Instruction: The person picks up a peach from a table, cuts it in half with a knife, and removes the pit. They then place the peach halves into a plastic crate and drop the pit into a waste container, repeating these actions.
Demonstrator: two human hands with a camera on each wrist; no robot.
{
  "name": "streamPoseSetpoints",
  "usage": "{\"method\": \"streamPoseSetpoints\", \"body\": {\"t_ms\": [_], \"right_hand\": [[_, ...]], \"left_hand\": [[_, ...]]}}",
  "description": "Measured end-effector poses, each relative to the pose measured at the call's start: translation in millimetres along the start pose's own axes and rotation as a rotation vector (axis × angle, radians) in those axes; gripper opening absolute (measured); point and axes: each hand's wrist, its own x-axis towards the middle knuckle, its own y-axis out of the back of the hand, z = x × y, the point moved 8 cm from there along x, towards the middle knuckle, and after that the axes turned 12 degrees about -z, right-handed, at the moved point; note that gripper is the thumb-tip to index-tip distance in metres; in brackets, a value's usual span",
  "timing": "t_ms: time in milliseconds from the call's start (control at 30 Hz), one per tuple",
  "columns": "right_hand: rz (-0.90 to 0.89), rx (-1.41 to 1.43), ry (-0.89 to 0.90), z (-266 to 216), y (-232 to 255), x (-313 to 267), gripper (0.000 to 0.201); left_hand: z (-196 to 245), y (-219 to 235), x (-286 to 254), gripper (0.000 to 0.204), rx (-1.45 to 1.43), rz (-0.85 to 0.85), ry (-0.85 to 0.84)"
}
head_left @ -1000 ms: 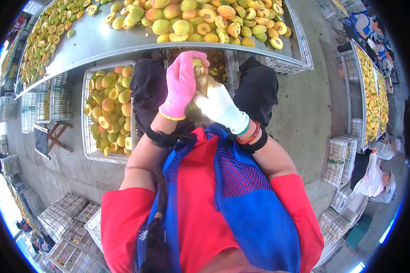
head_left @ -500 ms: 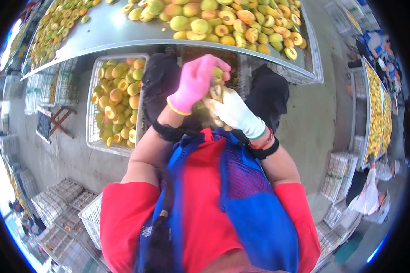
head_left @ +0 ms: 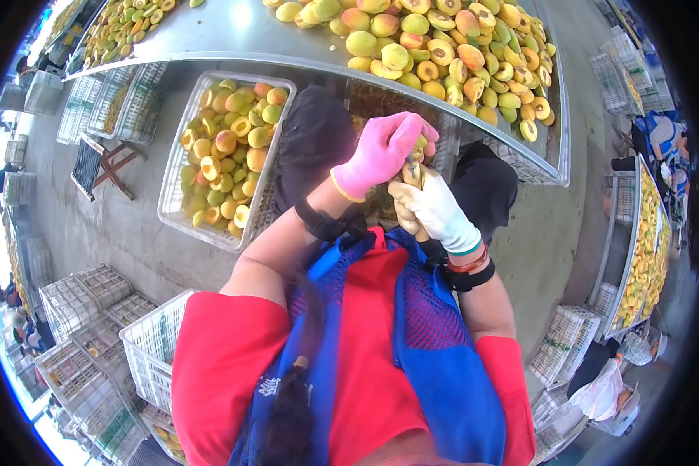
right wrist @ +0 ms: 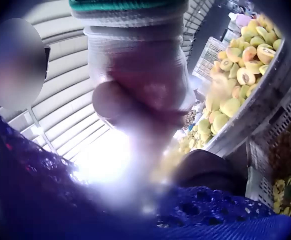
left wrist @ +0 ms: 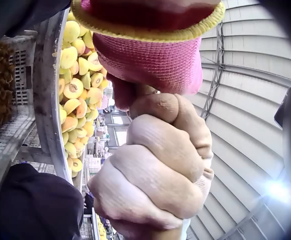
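"Fruit (head_left: pixel 420 145), upper centre of the frame, sits pinched in your pink-gloved left hand (head_left: pixel 384 151). How best to work it?"

"Brace it squarely against the tool's (head_left: pixel 412 174) tip, fingertips clear. Your white-gloved right hand (head_left: pixel 436 208) curls round the handle, your forearms (head_left: pixel 266 260) angling inward from the lower frame."

No lettering is readable, the white print (head_left: pixel 269 387) on the blue vest (head_left: pixel 452 396) included

L glove (head_left: pixel 382 155) pink; R glove (head_left: pixel 436 208) wht
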Motion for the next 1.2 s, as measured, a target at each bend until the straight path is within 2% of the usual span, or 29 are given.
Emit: {"method": "streamPoseSetpoints", "body": {"t_ms": [67, 167, 200, 267, 400, 533, 567, 633, 667, 700, 733, 767, 800, 833, 867, 900, 933, 1000, 1100, 1200], "right_hand": [[-0.042, 0.116, 0.031, 1.2, -8.0, 2.5, 0.015], [-0.020, 0.055, 0.085, -7.9, -13.6, 0.6, 0.013], [-0.077, 0.090, 0.055, -6.0, -16.1, 1.6, 0.013], [-0.183, 0.163, -0.002, -3.8, -15.2, -1.9, 0.013], [-0.284, 0.233, -0.053, 4.1, -18.8, -3.2, 0.017], [-0.295, 0.303, -0.073, 14.8, -25.9, -2.1, 0.022], [-0.298, 0.349, -0.063, 17.4, -27.4, -1.3, 0.024], [-0.205, 0.218, -0.077, 9.3, -27.2, -2.2, 0.022], [-0.173, 0.170, -0.082, 7.4, -26.8, -3.0, 0.022], [-0.140, 0.120, -0.086, 6.0, -24.2, -3.3, 0.022], [-0.058, 0.064, -0.045, 6.4, -12.5, -1.4, 0.023], [0.022, 0.008, -0.004, 11.8, 3.0, 1.6, 0.024], [0.101, -0.050, 0.037, 15.4, 17.6, 3.8, 0.025], [0.151, -0.053, 0.017, 22.0, 27.7, 5.3, 0.025], [0.201, -0.056, -0.003, 28.6, 36.9, 5.9, 0.026], [0.250, -0.057, -0.025, 34.7, 45.6, 6.1, 0.026], [0.210, -0.048, -0.031, 39.2, 47.6, 8.9, 0.025], [0.230, -0.045, -0.088, 41.3, 51.2, 21.9, 0.023], [0.257, -0.108, -0.195, 52.1, 54.3, 29.6, 0.020], [0.281, -0.170, -0.238, 52.0, 57.7, 40.1, 0.021]], "left_hand": [[4.2, -1.4, -1.9, 0.035, -0.034, 0.000, -0.006], [15.4, -1.8, 0.3, 0.035, -0.028, -0.032, -0.060], [18.2, -1.6, -0.2, 0.036, -0.014, -0.051, -0.081], [12.2, -2.4, 0.8, 0.033, -0.059, -0.147, -0.061], [9.1, -9.7, 3.6, 0.030, -0.156, -0.352, -0.058], [7.1, -17.0, 5.2, 0.028, 0.106, -0.537, -0.027], [7.5, -8.8, 6.6, 0.027, 0.072, -0.440, -0.014], [10.3, 8.6, 4.8, 0.027, 0.004, -0.249, 0.017], [13.8, 26.2, 4.7, 0.025, -0.155, -0.095, -0.052], [35.0, 47.3, 0.1, 0.023, -0.018, 0.051, -0.248], [38.9, 71.3, -6.0, 0.025, -0.048, 0.185, -0.193], [48.8, 96.8, -21.3, 0.022, 0.017, 0.412, -0.276], [32.6, 129.2, -31.2, 0.023, -0.104, 0.571, -0.157], [20.0, 162.6, -46.2, 0.027, -0.021, 0.660, -0.241], [12.9, 190.6, -58.8, 0.033, -0.035, 0.747, -0.197], [-4.2, 220.1, -75.0, 0.030, -0.056, 0.824, -0.200], [-22.4, 246.2, -89.4, 0.032, 0.076, 0.914, -0.133], [-97.6, 323.0, -117.0, 0.044, 0.552, 0.925, 0.296], [-177.3, 386.3, -127.5, 0.050, 0.954, 0.879, 0.641], [-201.8, 413.2, -102.5, 0.047, 1.140, 0.797, 0.665]]}}
